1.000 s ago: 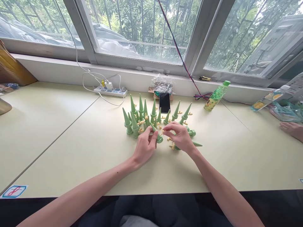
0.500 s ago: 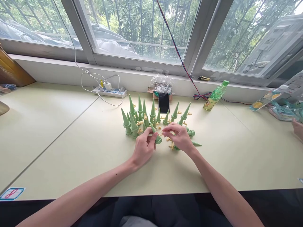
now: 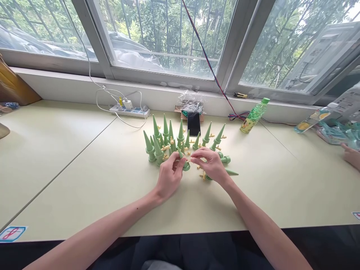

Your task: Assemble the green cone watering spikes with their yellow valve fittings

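Note:
My left hand (image 3: 170, 176) is closed around a green plant watering spike (image 3: 185, 166), its pointed tip leaning up and to the left. Thumb and fingers of my right hand (image 3: 209, 163) pinch a small yellow valve (image 3: 189, 161) against the side of that spike; how far it is seated I cannot tell. Just behind my left hand stand several upright green spikes (image 3: 158, 152) with yellow valves on their sides. More upright spikes (image 3: 206, 135) stand beyond my right hand. Beside its wrist lie another green spike (image 3: 232, 172), a green cap (image 3: 225, 159) and a loose yellow valve (image 3: 204, 175).
Behind the spikes, a black phone (image 3: 194, 124) leans on a plastic-wrapped box (image 3: 191, 105). A power strip (image 3: 131, 110) with white cables lies by the window. A green-capped bottle (image 3: 254, 115) stands at right. Another person's hand (image 3: 351, 155) touches plastic packages (image 3: 333, 133).
My hands keep nearly the same hold on the spike and valve, with only small finger movement. The view has shifted slightly. The other person's hand reaches further in from the right.

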